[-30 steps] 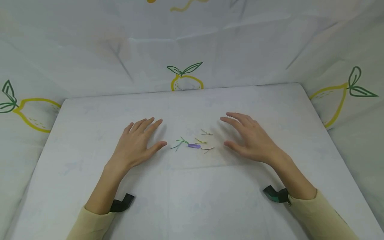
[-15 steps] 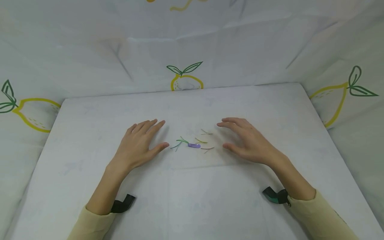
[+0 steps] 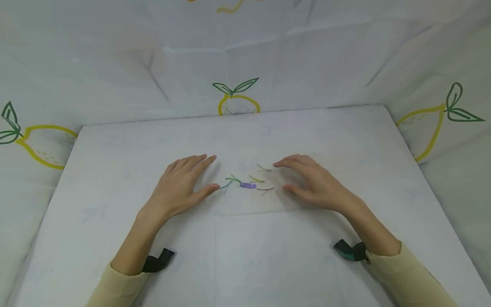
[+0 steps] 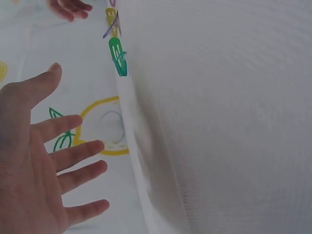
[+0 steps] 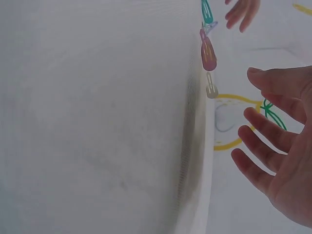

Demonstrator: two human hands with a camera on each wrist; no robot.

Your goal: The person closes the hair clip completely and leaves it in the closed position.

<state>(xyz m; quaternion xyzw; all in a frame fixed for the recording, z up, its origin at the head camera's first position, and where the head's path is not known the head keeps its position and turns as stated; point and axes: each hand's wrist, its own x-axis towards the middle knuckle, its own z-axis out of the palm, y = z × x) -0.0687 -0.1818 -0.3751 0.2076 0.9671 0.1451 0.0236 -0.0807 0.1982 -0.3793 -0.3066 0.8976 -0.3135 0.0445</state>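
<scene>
Six small hair clips lie in a loose cluster at the middle of a white-covered table (image 3: pixel 245 260), in the gap between a person's two bare hands. The left hand (image 3: pixel 172 187) is to the left of the cluster and the right hand (image 3: pixel 320 183) to the right, well apart from each other, each with the thumb held away from the fingers. A purple clip (image 3: pixel 249 186) sits near the centre, broad face up; the others look like thin forked lines from above. Left of it are a green clip (image 4: pixel 115 46) and, furthest left, a teal clip (image 5: pixel 206 10), just beside the left thumb; the left wrist view shows a gap between that thumb and the clips. A yellow clip (image 4: pixel 112 15) lies slightly to the far side of the purple one, and a reddish clip (image 5: pixel 208 56) to its right. A pale clip (image 5: pixel 212 91), furthest from the person, is just beside the right hand's fingertips; whether they touch cannot be told.
</scene>
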